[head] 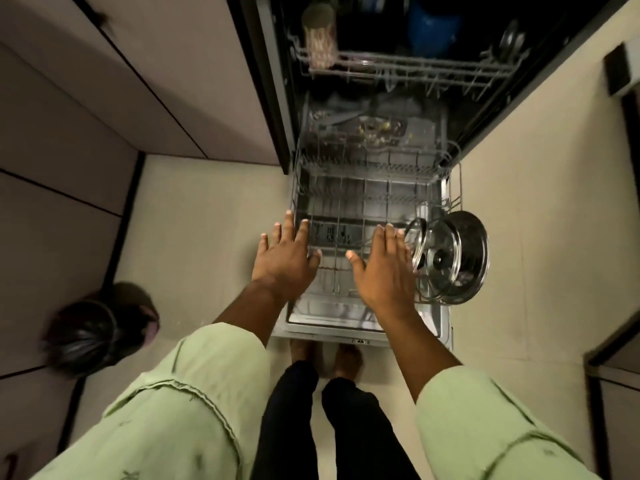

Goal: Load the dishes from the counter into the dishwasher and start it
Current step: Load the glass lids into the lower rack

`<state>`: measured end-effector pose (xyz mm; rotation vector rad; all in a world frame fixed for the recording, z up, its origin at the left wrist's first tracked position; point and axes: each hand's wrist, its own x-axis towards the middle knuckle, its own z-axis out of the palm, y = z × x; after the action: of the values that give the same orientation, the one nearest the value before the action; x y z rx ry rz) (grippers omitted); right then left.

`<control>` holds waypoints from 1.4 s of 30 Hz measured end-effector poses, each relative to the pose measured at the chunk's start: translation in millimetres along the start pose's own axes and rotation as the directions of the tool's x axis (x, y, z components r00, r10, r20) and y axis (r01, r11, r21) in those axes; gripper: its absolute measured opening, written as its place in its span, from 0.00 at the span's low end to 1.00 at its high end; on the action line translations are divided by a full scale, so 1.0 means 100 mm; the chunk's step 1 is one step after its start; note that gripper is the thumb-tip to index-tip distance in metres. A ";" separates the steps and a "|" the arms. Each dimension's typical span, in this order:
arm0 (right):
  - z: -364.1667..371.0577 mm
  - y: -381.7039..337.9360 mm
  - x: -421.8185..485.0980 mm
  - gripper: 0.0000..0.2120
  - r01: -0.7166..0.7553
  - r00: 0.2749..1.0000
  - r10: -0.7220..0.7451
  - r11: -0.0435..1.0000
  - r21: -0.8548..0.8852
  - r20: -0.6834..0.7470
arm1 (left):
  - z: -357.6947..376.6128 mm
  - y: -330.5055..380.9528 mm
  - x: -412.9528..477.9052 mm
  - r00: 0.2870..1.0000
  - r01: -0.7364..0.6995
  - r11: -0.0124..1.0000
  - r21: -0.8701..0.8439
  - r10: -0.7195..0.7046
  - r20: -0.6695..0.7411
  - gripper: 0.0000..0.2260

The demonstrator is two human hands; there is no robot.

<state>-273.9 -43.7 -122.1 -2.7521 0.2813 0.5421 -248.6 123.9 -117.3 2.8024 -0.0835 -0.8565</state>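
The dishwasher stands open with its door (346,320) folded down and the lower rack (374,188) pulled out over it. Two glass lids (450,258) with steel rims stand on edge at the rack's right front corner. My left hand (285,258) hovers with straight, spread fingers over the rack's front left edge. My right hand (382,265) is spread flat over the rack's front, just left of the lids. Neither hand holds anything. The upper rack (408,69) sits inside the tub with a patterned cup (320,39), a blue item (433,26) and another lid (510,41).
A dark bin (93,334) lined with a bag stands on the floor at the left. Cabinet fronts (104,116) run along the left, and more cabinetry (616,375) is at the right. My bare feet (325,355) are just in front of the open door.
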 end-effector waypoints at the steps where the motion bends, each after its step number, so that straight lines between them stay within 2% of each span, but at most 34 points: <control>1: -0.16 -0.12 -0.08 0.36 0.035 0.999 -0.035 0.999 -0.004 0.001 | -0.18 0.00 -0.13 0.999 0.016 1.000 0.003 -0.016 -0.028 0.30; 5: -0.67 -0.57 -0.31 0.36 0.211 0.977 -0.212 0.977 -0.037 -0.033 | -0.79 -0.03 -0.58 0.990 0.078 0.997 0.001 -0.077 -0.117 0.30; 9: -1.23 -1.08 -0.42 0.35 0.400 0.903 -0.409 0.912 -0.090 -0.130 | -1.41 -0.17 -0.99 0.956 0.110 0.994 0.007 -0.104 -0.273 0.30; 16: -1.87 -1.99 -0.44 0.36 0.539 0.776 -0.559 0.828 -0.152 -0.292 | -2.32 -0.62 -1.37 0.863 0.147 0.989 -0.023 -0.140 -0.486 0.30; 21: -2.25 -2.81 -0.56 0.36 0.572 0.705 -0.634 0.773 -0.273 -0.318 | -2.94 -1.20 -1.66 0.791 0.173 0.984 -0.038 -0.162 -0.590 0.31; 31: -2.51 -4.88 -0.81 0.36 0.668 0.553 -0.720 0.684 -0.293 -0.420 | -4.01 -2.95 -2.01 0.703 0.222 0.970 -0.096 -0.227 -0.674 0.31; 42: -2.18 -6.01 -0.45 0.36 0.689 0.551 -0.754 0.653 -0.315 -0.358 | -4.17 -4.02 -1.77 0.733 0.269 0.958 -0.095 -0.268 -0.625 0.31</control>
<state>-91.2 444.9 250.2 -2.7385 -0.8274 -0.3490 -165.3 613.4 229.9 2.9789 0.4394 0.1014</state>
